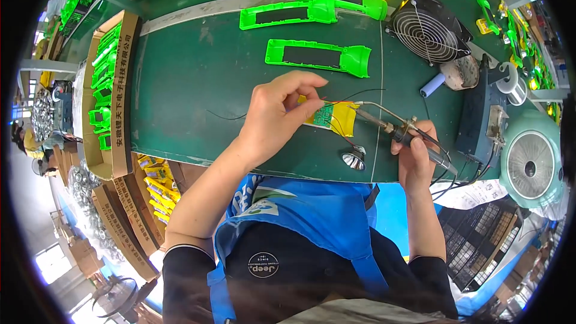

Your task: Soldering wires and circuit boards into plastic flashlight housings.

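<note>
My left hand (279, 111) is closed in a pinch over the bench, its fingertips at a thin wire beside a small green circuit board (323, 116) on a yellow piece (343, 121). My right hand (417, 155) grips a soldering iron (403, 136) with a thin metal tube along it. The iron's tip points left, close to the board's right end. Fine red and black wires run from the board, one down to a shiny lamp reflector (353, 158) near the bench's front edge. My left fingers partly hide the yellow piece.
Green plastic housings (354, 60) lie behind my hands. At the right stand a black fan (427, 31), a blue cylindrical cell (432, 85), a soldering station (480, 123), a solder spool (512, 87) and a pale green fan (531, 165). A cardboard box (123, 93) of green parts stands left.
</note>
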Tool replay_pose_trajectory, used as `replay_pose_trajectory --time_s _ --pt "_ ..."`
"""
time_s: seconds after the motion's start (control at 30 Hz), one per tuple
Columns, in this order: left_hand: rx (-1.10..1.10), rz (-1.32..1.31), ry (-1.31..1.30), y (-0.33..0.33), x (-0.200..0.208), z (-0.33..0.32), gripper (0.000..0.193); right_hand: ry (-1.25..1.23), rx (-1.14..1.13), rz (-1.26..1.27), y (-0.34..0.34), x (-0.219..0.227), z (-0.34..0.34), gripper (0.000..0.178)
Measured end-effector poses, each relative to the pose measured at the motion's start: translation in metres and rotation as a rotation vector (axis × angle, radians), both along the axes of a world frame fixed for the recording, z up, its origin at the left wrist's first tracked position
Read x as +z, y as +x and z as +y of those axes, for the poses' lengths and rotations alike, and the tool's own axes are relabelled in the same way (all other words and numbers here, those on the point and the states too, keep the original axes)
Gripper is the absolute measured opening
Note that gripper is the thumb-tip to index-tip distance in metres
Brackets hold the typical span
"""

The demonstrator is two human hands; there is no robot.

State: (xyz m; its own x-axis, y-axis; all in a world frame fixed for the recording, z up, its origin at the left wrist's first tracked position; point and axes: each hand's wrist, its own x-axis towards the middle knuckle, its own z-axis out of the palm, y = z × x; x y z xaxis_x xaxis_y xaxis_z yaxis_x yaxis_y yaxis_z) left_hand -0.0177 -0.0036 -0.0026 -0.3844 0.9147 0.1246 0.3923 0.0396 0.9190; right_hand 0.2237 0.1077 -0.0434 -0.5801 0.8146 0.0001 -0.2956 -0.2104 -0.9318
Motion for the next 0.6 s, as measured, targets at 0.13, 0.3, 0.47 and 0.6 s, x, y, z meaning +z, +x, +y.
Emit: replay_pose_trajectory --time_s 0.13,0.3,0.47,0.6 --pt "0.015 -0.026 -0.128 -0.006 -0.001 0.001 0.014 0.019 0.018 -0.028 -0.001 -0.002 -0.004 0.028" --pt "-0.150 0.234 0.136 -0.010 -0.010 -0.004 0.016 0.045 0.012 -0.127 -0.006 0.008 -0.006 0.022" --pt "-0.136 0.567 0.061 0.002 -0.002 -0.006 0.020 0.197 0.069 -0.227 -0.009 0.009 -0.011 0.020" --pt "-0.112 0.608 -0.046 0.004 0.003 -0.002 0.017 0.218 0.100 -0.246 -0.012 0.011 -0.011 0.020"
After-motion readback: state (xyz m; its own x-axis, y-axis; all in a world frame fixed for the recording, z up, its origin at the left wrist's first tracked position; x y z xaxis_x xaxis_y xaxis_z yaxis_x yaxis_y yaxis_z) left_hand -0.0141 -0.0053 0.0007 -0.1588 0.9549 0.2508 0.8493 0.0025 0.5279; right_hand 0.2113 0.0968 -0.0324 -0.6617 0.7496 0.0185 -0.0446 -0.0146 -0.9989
